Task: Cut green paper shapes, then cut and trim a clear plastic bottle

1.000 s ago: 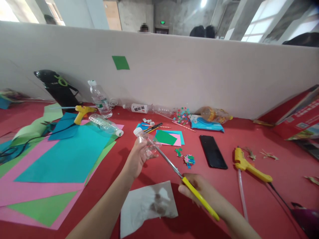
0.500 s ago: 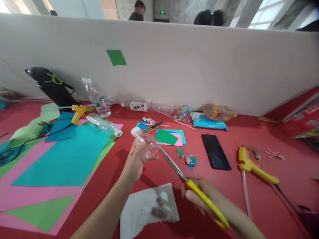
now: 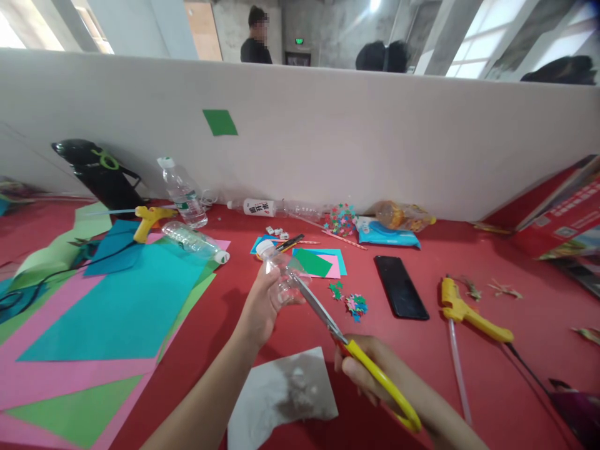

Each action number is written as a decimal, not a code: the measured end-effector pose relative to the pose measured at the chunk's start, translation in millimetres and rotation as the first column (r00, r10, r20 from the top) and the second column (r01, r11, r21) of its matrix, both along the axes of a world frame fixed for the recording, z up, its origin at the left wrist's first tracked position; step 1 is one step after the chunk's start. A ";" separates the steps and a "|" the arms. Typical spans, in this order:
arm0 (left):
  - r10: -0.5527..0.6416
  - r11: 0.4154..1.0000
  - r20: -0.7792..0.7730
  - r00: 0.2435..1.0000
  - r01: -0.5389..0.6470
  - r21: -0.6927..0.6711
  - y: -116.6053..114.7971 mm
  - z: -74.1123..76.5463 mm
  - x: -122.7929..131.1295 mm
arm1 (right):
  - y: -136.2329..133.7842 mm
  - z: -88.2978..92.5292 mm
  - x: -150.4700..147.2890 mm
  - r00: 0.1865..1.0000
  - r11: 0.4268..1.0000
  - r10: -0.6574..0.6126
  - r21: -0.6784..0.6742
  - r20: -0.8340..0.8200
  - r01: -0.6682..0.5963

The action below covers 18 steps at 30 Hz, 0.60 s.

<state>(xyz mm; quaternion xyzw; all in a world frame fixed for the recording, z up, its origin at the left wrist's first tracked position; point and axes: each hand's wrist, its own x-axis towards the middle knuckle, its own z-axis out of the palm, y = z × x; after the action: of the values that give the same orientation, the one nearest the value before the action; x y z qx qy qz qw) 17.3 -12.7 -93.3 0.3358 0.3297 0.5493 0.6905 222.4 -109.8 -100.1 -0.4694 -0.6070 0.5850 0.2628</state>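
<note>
My left hand [image 3: 262, 303] is closed around a clear plastic bottle piece [image 3: 281, 275] with a white cap, tilted up and to the left above the red table. In my right hand [image 3: 368, 365] is a pair of scissors [image 3: 328, 322] with yellow handles. The blade tips reach the right side of the bottle piece; whether they are inside its edge is hard to tell. Below both hands lies a crumpled white sheet [image 3: 281, 394]. Behind the bottle piece are small green and pink paper pieces [image 3: 315, 262] and some pens [image 3: 290, 242].
Large coloured sheets [image 3: 112, 319] cover the left side, with a yellow glue gun [image 3: 150, 222] and a bottle [image 3: 194, 240] on them. A phone [image 3: 400, 287] and another yellow glue gun [image 3: 473, 315] lie right. A white partition [image 3: 300, 137] stands behind; people are beyond it.
The view has tipped up slightly. The bottle piece and my left hand have shifted a little right, and the scissor tips now overlap the bottle piece more.
</note>
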 end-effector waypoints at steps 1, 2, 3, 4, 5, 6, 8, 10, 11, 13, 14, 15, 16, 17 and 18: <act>0.002 1.000 0.008 1.000 -0.002 -0.010 -1.3 -0.9 0.3 | -0.7 -0.7 -1.7 1.000 1.000 -0.004 -0.011 0.002 0.004; 0.004 1.000 0.016 1.000 -0.004 -0.019 -2.3 -2.3 0.3 | -1.4 -0.9 -3.3 1.000 1.000 -0.007 -0.024 0.007 0.007; 0.008 1.000 0.025 1.000 -0.008 -0.026 -3.1 -4.0 0.3 | -2.1 -0.9 -4.8 1.000 0.999 -0.009 -0.038 0.015 0.010; 0.014 0.999 0.034 0.999 -0.012 -0.033 -3.7 -6.1 0.2 | -2.8 -0.9 -6.4 0.999 0.999 -0.011 -0.053 0.030 0.013; 0.019 0.999 0.042 0.999 -0.017 -0.037 -4.2 -8.4 0.3 | -3.4 -1.0 -7.8 0.999 0.998 -0.013 -0.064 0.050 0.017; 0.024 0.999 0.048 0.999 -0.022 -0.042 -4.7 -10.6 0.4 | -4.0 -1.5 -9.0 0.997 0.997 -0.018 -0.070 0.073 0.023; 0.035 0.998 0.053 0.998 -0.033 -0.054 -5.5 -14.0 1.3 | -4.7 -3.4 -10.4 0.991 0.998 -0.029 -0.053 0.130 0.036; 0.051 0.997 0.044 0.998 -0.048 -0.068 -6.4 -15.3 2.8 | -4.7 -6.0 -10.2 0.980 0.999 -0.039 -0.020 0.193 0.043; 0.060 0.996 0.037 0.998 -0.057 -0.073 -6.7 -15.2 3.6 | -4.5 -7.3 -9.6 0.975 0.999 -0.041 -0.007 0.218 0.044; 0.077 0.994 0.018 0.997 -0.075 -0.078 -7.2 -14.2 4.8 | -4.1 -9.5 -7.6 0.968 0.999 -0.034 0.008 0.249 0.033; 0.087 0.993 0.008 0.996 -0.086 -0.078 -7.4 -13.6 5.1 | -4.0 -10.4 -6.5 0.967 1.000 -0.030 0.008 0.254 0.029; 0.095 0.992 -0.002 0.995 -0.095 -0.078 -7.5 -13.0 5.2 | -4.1 -11.2 -5.6 0.967 1.000 -0.029 0.005 0.254 0.028; 0.104 0.991 -0.012 0.994 -0.105 -0.078 -7.6 -12.6 5.2 | -4.3 -11.8 -4.8 0.968 1.000 -0.031 0.007 0.248 0.031; 0.113 0.990 -0.021 0.993 -0.114 -0.077 -7.7 -12.1 4.9 | -4.5 -12.2 -4.3 0.971 0.999 -0.033 0.011 0.239 0.031; 0.119 0.990 -0.028 0.992 -0.121 -0.078 -7.9 -11.6 4.6 | -4.7 -12.3 -4.1 0.973 0.999 -0.037 0.014 0.228 0.034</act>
<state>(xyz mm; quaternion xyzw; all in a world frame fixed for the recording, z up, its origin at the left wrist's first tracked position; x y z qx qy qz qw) 22.0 -20.6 -104.9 0.2939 0.3788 0.5725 0.6652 218.3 -114.6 -112.4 -0.5428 -0.6277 0.5193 0.2041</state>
